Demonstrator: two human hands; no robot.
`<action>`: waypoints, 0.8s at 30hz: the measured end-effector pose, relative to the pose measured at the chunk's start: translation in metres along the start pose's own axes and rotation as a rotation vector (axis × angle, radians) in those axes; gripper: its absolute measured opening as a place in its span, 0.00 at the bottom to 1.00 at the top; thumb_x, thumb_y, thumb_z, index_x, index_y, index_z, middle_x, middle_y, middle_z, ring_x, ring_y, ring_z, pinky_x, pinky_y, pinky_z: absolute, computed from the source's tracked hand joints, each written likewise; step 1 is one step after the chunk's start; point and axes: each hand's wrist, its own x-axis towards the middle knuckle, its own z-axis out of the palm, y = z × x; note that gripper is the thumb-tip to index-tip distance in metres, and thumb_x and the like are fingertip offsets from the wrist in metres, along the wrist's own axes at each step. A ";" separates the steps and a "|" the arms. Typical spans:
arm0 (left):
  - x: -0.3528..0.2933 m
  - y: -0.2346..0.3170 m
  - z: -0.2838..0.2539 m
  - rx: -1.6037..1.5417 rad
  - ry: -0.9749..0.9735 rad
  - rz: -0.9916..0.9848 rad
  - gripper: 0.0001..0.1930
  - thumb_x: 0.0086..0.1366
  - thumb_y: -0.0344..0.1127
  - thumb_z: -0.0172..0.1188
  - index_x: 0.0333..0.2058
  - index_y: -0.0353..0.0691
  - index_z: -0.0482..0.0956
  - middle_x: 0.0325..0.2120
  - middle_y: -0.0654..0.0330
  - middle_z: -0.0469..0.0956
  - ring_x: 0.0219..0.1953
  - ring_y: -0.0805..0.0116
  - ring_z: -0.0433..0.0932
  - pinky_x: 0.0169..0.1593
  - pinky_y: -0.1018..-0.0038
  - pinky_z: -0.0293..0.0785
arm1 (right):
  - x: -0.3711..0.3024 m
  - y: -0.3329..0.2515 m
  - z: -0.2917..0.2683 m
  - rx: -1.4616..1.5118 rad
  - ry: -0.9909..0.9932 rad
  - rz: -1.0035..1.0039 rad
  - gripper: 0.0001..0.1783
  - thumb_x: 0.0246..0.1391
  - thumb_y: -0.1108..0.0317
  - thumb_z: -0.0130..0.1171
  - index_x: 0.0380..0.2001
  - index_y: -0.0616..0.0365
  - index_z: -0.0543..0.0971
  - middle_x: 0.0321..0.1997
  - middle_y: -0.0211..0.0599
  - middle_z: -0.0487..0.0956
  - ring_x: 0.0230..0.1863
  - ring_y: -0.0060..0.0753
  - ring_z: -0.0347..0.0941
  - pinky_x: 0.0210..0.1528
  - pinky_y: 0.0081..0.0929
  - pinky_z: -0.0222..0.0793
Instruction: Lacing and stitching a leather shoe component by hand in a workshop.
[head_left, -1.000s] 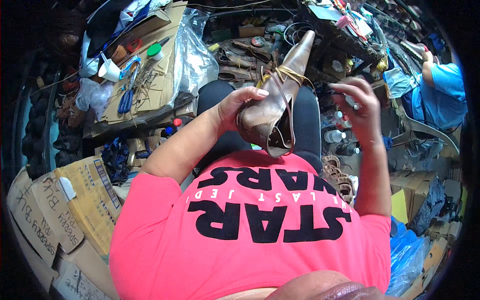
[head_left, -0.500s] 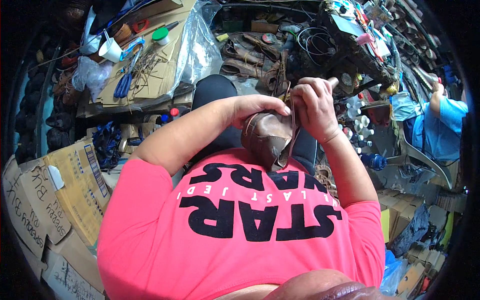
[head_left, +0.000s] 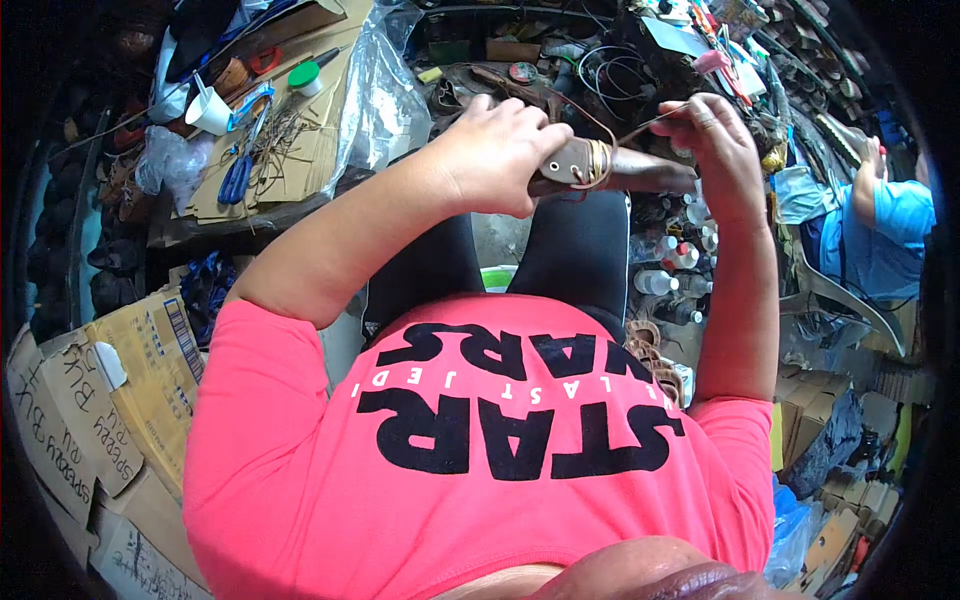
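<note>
Over my knees, my left hand (head_left: pixel 505 155) is closed around a brown leather shoe upper (head_left: pixel 563 158), its back covering most of the piece. A metal eyelet shows in the leather, and tan bands wrap around it beside the fingers. From the right end sticks out a long, dark brown bar-like part (head_left: pixel 655 172); whether it belongs to the shoe I cannot tell. My right hand (head_left: pixel 718 145) is raised to the right of it, with fingertips pinching a thin brown lace (head_left: pixel 640 130) that runs toward the bands. Another stretch of lace loops above the leather.
On the left, a cardboard-topped table (head_left: pixel 300 130) holds a white cup (head_left: pixel 208 110), blue-handled scissors (head_left: pixel 238 170) and a green-lidded jar (head_left: pixel 305 78). Several bottles (head_left: pixel 657 282) stand right of my legs. Cardboard boxes (head_left: pixel 140 370) lie at left. A person in blue (head_left: pixel 890 215) sits far right.
The shoe has moved up and away from my chest and turned, showing the eyelet and bands. My right hand has drawn away rightward with the lace, while my left hand has turned over the leather.
</note>
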 end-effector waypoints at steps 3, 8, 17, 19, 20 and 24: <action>-0.010 -0.019 0.004 -0.046 0.225 0.183 0.43 0.38 0.33 0.68 0.59 0.46 0.64 0.51 0.53 0.70 0.56 0.53 0.66 0.59 0.59 0.59 | 0.006 0.005 -0.041 0.144 0.134 0.084 0.09 0.62 0.64 0.48 0.39 0.59 0.73 0.36 0.33 0.78 0.35 0.23 0.75 0.40 0.20 0.67; -0.022 -0.050 -0.024 -0.901 0.045 0.070 0.38 0.46 0.31 0.66 0.58 0.39 0.63 0.43 0.58 0.74 0.46 0.69 0.72 0.52 0.69 0.67 | -0.010 0.060 -0.098 0.536 0.160 0.214 0.08 0.62 0.64 0.50 0.38 0.55 0.73 0.29 0.25 0.73 0.28 0.20 0.69 0.33 0.20 0.64; -0.034 -0.064 -0.030 -0.944 -0.046 -0.136 0.40 0.46 0.40 0.68 0.58 0.33 0.64 0.45 0.56 0.74 0.47 0.69 0.72 0.53 0.75 0.66 | -0.029 0.060 -0.050 -0.307 0.108 -0.077 0.10 0.59 0.68 0.55 0.42 0.59 0.79 0.38 0.27 0.79 0.41 0.19 0.72 0.44 0.18 0.67; -0.037 -0.062 -0.031 -0.917 -0.045 -0.159 0.40 0.46 0.40 0.68 0.58 0.33 0.64 0.45 0.55 0.74 0.47 0.69 0.72 0.54 0.75 0.65 | -0.025 0.040 -0.005 -0.254 0.003 -0.076 0.15 0.58 0.65 0.59 0.46 0.60 0.77 0.42 0.27 0.78 0.40 0.16 0.71 0.45 0.17 0.66; -0.036 -0.061 -0.031 -0.897 -0.047 -0.174 0.40 0.46 0.40 0.68 0.58 0.33 0.64 0.45 0.55 0.74 0.47 0.69 0.72 0.54 0.74 0.65 | -0.023 0.035 0.015 -0.224 -0.043 -0.073 0.16 0.57 0.65 0.59 0.47 0.60 0.77 0.43 0.28 0.78 0.40 0.16 0.72 0.46 0.17 0.66; -0.037 -0.053 -0.031 -0.957 -0.037 -0.153 0.39 0.46 0.37 0.67 0.58 0.33 0.63 0.45 0.55 0.74 0.47 0.68 0.72 0.54 0.74 0.66 | -0.014 0.051 0.079 -0.055 -0.140 -0.194 0.22 0.51 0.64 0.67 0.48 0.62 0.76 0.42 0.34 0.80 0.41 0.21 0.74 0.45 0.20 0.71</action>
